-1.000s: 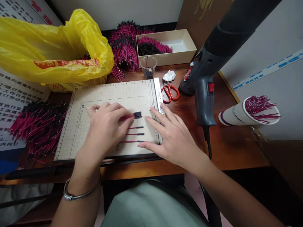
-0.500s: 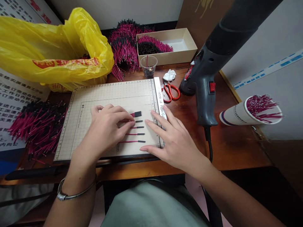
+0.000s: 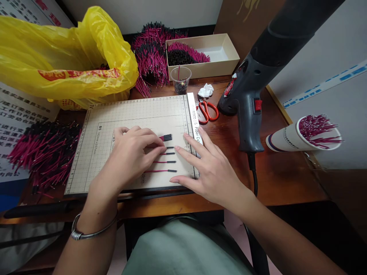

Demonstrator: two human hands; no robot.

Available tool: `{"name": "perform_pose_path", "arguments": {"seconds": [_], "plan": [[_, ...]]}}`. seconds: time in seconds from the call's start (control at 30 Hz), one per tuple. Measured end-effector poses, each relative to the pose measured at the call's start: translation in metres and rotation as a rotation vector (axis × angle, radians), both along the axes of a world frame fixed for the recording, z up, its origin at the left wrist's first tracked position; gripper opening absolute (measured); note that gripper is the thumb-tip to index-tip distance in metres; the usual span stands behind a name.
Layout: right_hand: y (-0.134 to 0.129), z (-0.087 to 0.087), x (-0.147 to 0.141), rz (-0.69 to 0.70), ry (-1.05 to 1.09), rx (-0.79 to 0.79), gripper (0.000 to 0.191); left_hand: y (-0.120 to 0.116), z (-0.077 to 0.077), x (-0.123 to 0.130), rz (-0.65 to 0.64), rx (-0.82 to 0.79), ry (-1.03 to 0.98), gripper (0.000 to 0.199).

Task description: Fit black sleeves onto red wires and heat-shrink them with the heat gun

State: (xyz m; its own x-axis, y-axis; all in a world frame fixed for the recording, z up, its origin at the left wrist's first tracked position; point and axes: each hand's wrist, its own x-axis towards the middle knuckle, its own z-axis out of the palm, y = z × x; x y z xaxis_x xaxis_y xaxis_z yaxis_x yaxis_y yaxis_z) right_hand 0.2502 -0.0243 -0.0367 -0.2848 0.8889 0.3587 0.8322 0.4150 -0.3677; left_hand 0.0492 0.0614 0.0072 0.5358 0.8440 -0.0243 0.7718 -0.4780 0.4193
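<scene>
Thumb and index finger of my left hand (image 3: 133, 147) pinch a thin red wire whose black sleeved end (image 3: 170, 147) sticks out to the right. Below it, several more red wires (image 3: 160, 162) with black ends lie side by side on the paper cutter board (image 3: 137, 107). A small bunch of black-tipped wires (image 3: 166, 137) rests just above the pinched one, partly hidden by my left fingers. My right hand (image 3: 205, 160) lies with spread fingers on the board's right side, its index fingertip at the pinched wire's black end.
A heat gun (image 3: 249, 95) stands at right, beside a tilted paper cup (image 3: 286, 135) of wires. Red-handled scissors (image 3: 212, 111), crumpled tissue (image 3: 205, 90), a plastic cup (image 3: 180, 82) and a cardboard box (image 3: 200, 71) sit behind. Left are a yellow bag (image 3: 94, 49) and a wire pile (image 3: 46, 156).
My left hand has shifted slightly right, and the pinched wire's black end has moved right to my right index fingertip. My right hand stays nearly still.
</scene>
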Motion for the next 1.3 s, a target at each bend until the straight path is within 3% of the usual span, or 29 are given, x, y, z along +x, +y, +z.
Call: {"name": "perform_pose_path", "arguments": {"seconds": [0.73,1.3], "plan": [[0.0003,0.0059,0.0007,0.02,-0.106,-0.041,0.064,-0.0019,-0.0014,0.0018,0.018,0.01,-0.001,0.018],[0.0003,0.0043,-0.0006,-0.011,-0.032,-0.055,0.058,-0.0029,-0.004,0.001,0.024,0.063,0.012,0.021]]}}
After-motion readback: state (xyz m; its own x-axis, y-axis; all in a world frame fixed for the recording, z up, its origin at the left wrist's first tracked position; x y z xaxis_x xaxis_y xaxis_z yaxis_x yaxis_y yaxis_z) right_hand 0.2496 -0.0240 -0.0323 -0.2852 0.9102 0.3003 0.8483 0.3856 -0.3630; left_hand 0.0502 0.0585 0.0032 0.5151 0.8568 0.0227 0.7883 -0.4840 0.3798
